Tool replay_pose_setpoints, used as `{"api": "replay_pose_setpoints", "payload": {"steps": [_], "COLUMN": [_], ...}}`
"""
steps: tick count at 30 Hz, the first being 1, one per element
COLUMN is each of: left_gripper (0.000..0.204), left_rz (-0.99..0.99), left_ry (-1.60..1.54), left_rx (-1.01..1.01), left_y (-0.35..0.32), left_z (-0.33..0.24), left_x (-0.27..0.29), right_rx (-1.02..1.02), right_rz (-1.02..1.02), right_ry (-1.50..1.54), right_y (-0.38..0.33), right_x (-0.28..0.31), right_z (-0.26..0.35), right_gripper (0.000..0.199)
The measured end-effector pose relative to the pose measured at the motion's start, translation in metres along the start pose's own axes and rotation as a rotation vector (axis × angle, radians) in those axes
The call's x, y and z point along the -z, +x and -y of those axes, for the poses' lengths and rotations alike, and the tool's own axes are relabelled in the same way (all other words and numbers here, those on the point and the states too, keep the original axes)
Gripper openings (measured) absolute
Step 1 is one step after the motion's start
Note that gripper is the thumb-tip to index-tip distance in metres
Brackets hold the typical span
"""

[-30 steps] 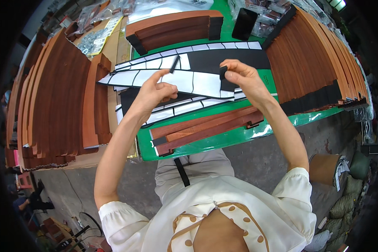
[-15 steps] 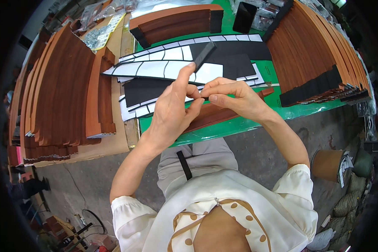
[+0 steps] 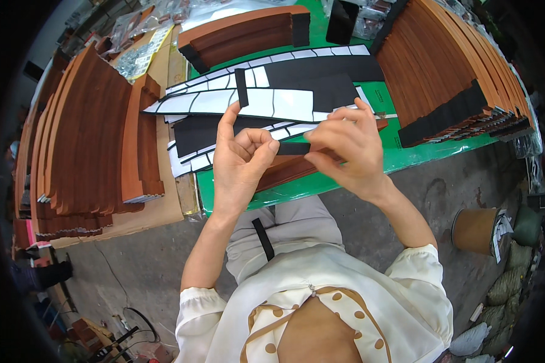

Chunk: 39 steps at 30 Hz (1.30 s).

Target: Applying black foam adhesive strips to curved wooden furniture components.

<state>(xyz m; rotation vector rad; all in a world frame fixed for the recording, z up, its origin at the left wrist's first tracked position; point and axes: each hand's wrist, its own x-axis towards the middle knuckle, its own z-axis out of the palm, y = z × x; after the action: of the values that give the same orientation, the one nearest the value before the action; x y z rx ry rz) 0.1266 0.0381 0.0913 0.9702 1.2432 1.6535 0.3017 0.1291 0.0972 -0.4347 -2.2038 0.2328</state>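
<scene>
My left hand pinches the left end of a short black foam-like strip between thumb and a finger. A second black strip stands on the tip of its raised index finger. At the first strip's right end is my right hand, slightly blurred, with thumb and fingertips apart above and below it. Under the hands a reddish-brown wooden piece lies near the table's front edge, partly hidden. White backing sheets carrying black strips lie beyond, among black sheets.
Stacked brown wooden pieces stand at the left and right of the green table. Another wooden stack and a dark phone are at the back. A brown drum stands on the floor at right.
My hands have drawn apart, the right one moving rightward, and the strip between them now shows. My left hand has turned, bringing the strip on its index finger left and more upright.
</scene>
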Motion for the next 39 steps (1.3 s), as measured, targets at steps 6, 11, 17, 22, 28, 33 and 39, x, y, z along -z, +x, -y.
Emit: {"api": "replay_pose_setpoints", "payload": {"steps": [6,11,17,22,28,33,39], "left_gripper": [0.071,0.070,0.071,0.065,0.075,0.085,0.089], "left_rz": [0.054,0.056,0.132,0.052,0.195,0.206,0.168], "left_ry": [-0.095,-0.076,-0.020,0.419,0.616,0.727,0.832], "left_rx": [0.091,0.108,0.096,-0.132,-0.068,-0.167,-0.171], "left_y": [-0.004,-0.008,-0.012,-0.002,0.038,0.053,0.059], "left_z": [0.013,0.020,0.021,0.029,0.058,0.090,0.104], "left_x": [-0.013,-0.027,-0.048,-0.061,-0.116,-0.140,-0.150], "right_rx": [0.029,-0.035,-0.113,-0.186,-0.282,-0.206,-0.211], "right_rz": [-0.004,-0.012,-0.025,0.111,0.156,0.345,0.425], "right_ry": [-0.112,-0.083,0.008,-0.053,-0.105,-0.116,-0.051], "right_y": [-0.019,-0.035,-0.053,-0.073,-0.070,-0.066,-0.064], "right_x": [-0.004,0.001,0.015,0.047,0.087,0.084,0.078], "right_z": [0.002,-0.001,-0.010,-0.032,-0.101,-0.130,-0.157], "right_gripper": [0.026,0.028,0.028,0.027,0.025,0.025,0.024]}}
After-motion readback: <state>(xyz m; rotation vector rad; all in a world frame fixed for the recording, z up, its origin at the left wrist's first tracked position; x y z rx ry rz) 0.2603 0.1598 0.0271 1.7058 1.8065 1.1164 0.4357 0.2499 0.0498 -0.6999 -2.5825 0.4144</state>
